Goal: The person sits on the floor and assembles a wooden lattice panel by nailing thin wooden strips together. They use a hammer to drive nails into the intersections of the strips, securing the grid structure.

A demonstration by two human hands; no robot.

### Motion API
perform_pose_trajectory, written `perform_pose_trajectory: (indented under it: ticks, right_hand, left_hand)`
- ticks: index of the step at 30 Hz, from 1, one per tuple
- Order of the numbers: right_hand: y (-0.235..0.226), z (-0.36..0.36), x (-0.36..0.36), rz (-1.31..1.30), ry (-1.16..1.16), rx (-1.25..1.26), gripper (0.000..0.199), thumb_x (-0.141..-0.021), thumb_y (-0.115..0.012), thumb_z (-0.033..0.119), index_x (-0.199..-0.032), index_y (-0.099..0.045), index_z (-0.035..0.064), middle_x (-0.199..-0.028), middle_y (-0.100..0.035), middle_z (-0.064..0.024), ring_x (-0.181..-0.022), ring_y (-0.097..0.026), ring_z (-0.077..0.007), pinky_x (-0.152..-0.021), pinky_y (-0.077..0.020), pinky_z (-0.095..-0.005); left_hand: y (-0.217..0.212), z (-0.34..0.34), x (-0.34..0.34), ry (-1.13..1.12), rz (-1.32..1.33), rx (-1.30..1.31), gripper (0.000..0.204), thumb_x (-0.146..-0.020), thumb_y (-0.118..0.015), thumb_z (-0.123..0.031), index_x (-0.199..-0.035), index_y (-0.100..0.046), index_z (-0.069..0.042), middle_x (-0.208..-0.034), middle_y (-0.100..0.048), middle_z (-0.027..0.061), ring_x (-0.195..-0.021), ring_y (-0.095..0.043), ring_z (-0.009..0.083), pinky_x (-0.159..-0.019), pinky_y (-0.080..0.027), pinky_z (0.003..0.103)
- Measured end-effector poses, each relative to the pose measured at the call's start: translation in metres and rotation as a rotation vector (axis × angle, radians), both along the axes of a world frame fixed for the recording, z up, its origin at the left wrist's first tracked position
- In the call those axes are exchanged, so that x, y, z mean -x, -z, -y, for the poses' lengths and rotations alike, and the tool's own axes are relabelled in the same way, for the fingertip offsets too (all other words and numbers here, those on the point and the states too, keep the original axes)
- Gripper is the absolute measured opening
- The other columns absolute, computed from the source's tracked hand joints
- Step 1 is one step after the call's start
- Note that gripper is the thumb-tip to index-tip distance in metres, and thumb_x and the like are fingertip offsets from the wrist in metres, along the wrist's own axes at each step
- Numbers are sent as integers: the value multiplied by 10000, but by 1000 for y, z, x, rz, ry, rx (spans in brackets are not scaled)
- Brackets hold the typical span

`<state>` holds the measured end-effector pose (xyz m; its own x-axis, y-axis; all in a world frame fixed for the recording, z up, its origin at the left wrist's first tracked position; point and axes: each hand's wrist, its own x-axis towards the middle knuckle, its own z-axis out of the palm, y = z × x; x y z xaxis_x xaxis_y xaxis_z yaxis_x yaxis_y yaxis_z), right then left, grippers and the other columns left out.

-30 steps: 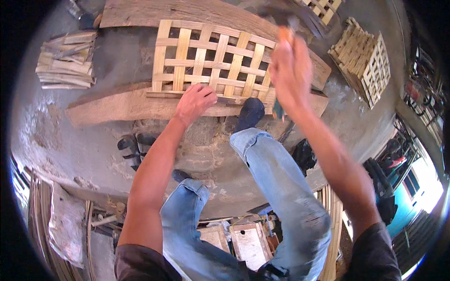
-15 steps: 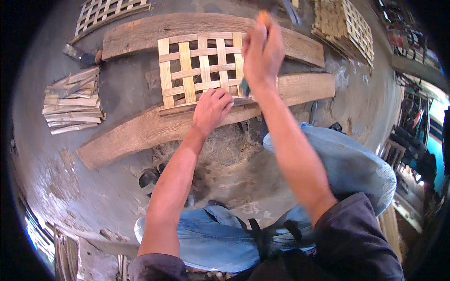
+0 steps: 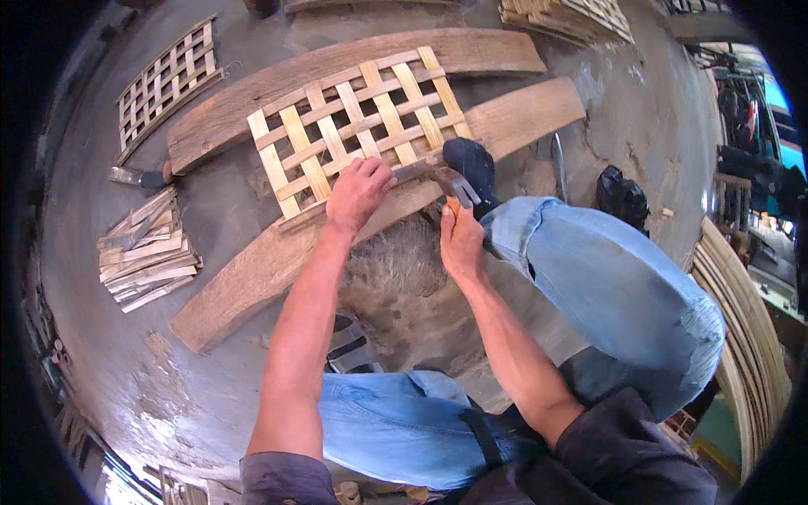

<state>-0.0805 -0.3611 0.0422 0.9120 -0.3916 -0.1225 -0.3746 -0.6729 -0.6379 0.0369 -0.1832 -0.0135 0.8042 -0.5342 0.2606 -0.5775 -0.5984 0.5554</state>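
A woven lattice panel (image 3: 387,109) of pale flat strips lies tilted across two curved wooden beams, the near beam (image 3: 244,286) and the far beam (image 3: 219,118). My left hand (image 3: 362,192) has its fingers curled over the panel's near edge strip. In my right hand (image 3: 464,240) is a claw hammer (image 3: 463,187) with an orange handle, its head low beside the near beam. A grey flat piece between the left fingers and the hammer head is hard to make out. My foot in a dark sock (image 3: 470,164) rests by the panel's right corner.
Split strips (image 3: 147,252) are piled at left, below a bladed tool (image 3: 139,176) and another lattice (image 3: 168,84). More lattices (image 3: 564,21) are stacked at the far right. A blade (image 3: 559,168) and a black bag (image 3: 623,194) lie right of my foot.
My right hand has come down from its raised position, with the hammer now low by the near beam. My left hand stays at the panel edge. The view has shifted, showing my foot.
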Motion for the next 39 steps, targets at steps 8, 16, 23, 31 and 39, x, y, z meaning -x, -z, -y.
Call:
perform_pose_trajectory:
  ticks: [8,16,23,31,39]
  right_hand:
    - [9,1,-6,134,-56,-2,203,-973,-547,139,-1120,-539,-1,-826,-637,-240,-818,-628,-467,-674,-480,-534]
    - [9,0,-7,177,-74,-7,185,-980,-541,123,-1106,-525,-11,-842,-622,-260,-785,-618,-473,-629,-463,-522]
    - [9,-1,-6,136,-7,-50,206,-979,-538,159,-1075,-513,-21,-803,-618,-284,-803,-617,-490,-654,-465,-547]
    - [6,-9,-2,195,44,-75,241,-987,-538,183,-1060,-515,-45,-776,-618,-270,-748,-614,-491,-607,-456,-534]
    - [11,-2,-1,220,70,-101,238,-983,-539,181,-1071,-525,-39,-810,-617,-271,-779,-611,-484,-646,-456,-535]
  left_hand:
    - [-8,4,0,41,-35,35,141,-875,-679,-201,-946,-627,-90,-987,-609,61,-950,-577,278,-845,-505,390]
    - [-9,4,1,22,-32,57,120,-880,-668,-168,-957,-629,-85,-1031,-623,67,-978,-583,284,-875,-502,391]
    - [-4,4,0,-2,-90,103,114,-862,-649,-128,-968,-646,-87,-1082,-646,62,-1028,-590,286,-891,-509,387]
    - [-12,-6,-14,-180,-554,351,180,-904,-580,-52,-1038,-701,-49,-952,-721,107,-880,-694,204,-804,-533,309]
    - [-32,-19,-5,-273,-425,220,158,-915,-623,-111,-1041,-696,-51,-952,-704,91,-850,-680,197,-777,-546,310]
